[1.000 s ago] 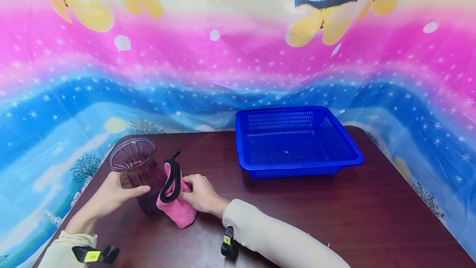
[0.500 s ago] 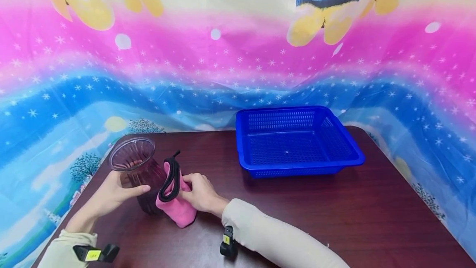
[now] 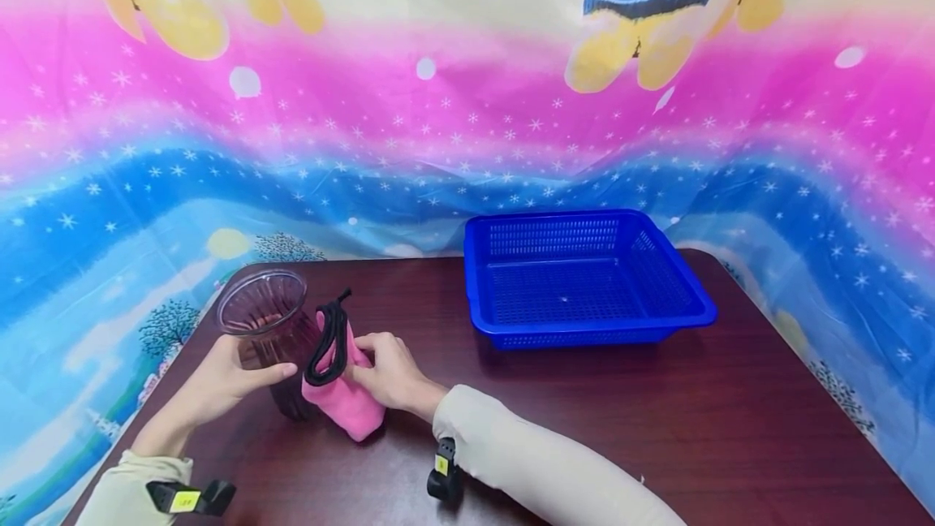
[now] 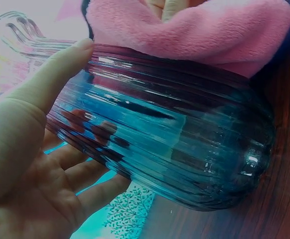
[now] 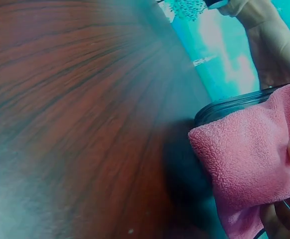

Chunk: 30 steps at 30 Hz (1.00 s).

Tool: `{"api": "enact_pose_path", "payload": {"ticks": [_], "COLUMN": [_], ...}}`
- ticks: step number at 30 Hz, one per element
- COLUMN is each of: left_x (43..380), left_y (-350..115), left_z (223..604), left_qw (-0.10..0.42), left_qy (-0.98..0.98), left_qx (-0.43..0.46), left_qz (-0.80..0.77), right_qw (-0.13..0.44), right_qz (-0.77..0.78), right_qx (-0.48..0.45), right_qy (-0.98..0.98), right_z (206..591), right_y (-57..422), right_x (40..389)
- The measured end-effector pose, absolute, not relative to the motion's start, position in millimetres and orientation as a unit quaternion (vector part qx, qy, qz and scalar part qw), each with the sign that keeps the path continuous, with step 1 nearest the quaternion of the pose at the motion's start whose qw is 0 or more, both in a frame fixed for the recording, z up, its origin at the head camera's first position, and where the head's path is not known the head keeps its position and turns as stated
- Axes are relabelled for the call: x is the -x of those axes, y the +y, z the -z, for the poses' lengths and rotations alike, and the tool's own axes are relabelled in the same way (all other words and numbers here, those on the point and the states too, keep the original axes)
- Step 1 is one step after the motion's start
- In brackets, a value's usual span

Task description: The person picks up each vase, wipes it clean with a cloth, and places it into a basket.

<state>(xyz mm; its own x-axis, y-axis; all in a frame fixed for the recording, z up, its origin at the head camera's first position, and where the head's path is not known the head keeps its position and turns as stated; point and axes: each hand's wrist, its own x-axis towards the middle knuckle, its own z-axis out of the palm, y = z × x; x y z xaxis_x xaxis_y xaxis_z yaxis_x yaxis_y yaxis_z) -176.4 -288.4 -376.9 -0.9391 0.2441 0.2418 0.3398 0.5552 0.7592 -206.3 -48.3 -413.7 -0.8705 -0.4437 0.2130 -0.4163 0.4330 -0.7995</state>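
Observation:
My left hand (image 3: 219, 384) grips a ribbed, purple-tinted glass vase (image 3: 283, 347), thumb on the near side and fingers round the far side. The vase's flared rim faces up and to the left. In the left wrist view its rounded base shows close to the wooden tabletop. My right hand (image 3: 390, 372) pinches a folded pink plush cloth (image 3: 349, 408) with black edging and holds it against the vase's right side. Close up in the right wrist view, the cloth (image 5: 244, 154) covers much of the glass, and some of my right fingertips are behind it.
A blue perforated plastic basket (image 3: 584, 291) stands at the back right of the dark wooden table (image 3: 621, 428). A printed pink and blue curtain (image 3: 438, 128) hangs behind the table and along its sides.
My right hand and the cloth have shifted slightly up and to the left against the vase. The left hand keeps its grip, and the vase stays almost in place.

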Motion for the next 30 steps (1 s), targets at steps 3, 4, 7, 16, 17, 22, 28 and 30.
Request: {"api": "enact_pose_path", "payload": {"ticks": [3, 4, 7, 16, 17, 22, 28, 30], "left_x": [177, 176, 176, 177, 177, 179, 179, 179], "left_y": [-288, -288, -288, -290, -291, -293, -293, -294], "left_z": [377, 377, 377, 378, 379, 380, 379, 379], "left_qw": [0.057, 0.058, 0.059, 0.078, 0.081, 0.089, 0.088, 0.092], "left_qy": [-0.880, -0.879, -0.876, -0.878, -0.878, -0.871, -0.870, -0.874], "left_qx": [0.168, 0.170, 0.176, 0.192, 0.195, 0.211, 0.214, 0.210], "left_qz": [0.441, 0.441, 0.446, 0.431, 0.430, 0.434, 0.436, 0.429], "right_qw": [0.012, 0.012, 0.016, 0.016, 0.016, 0.013, 0.014, 0.019], "right_qz": [0.479, 0.482, 0.489, 0.525, 0.529, 0.542, 0.537, 0.534], "right_qx": [0.258, 0.259, 0.261, 0.261, 0.260, 0.259, 0.261, 0.262], "right_qy": [0.839, 0.837, 0.832, 0.810, 0.807, 0.799, 0.802, 0.804], "right_z": [409, 407, 403, 388, 386, 374, 369, 370], "right_y": [-49, -49, -50, -54, -54, -57, -58, -57], "right_x": [208, 208, 209, 212, 212, 211, 211, 211]}}
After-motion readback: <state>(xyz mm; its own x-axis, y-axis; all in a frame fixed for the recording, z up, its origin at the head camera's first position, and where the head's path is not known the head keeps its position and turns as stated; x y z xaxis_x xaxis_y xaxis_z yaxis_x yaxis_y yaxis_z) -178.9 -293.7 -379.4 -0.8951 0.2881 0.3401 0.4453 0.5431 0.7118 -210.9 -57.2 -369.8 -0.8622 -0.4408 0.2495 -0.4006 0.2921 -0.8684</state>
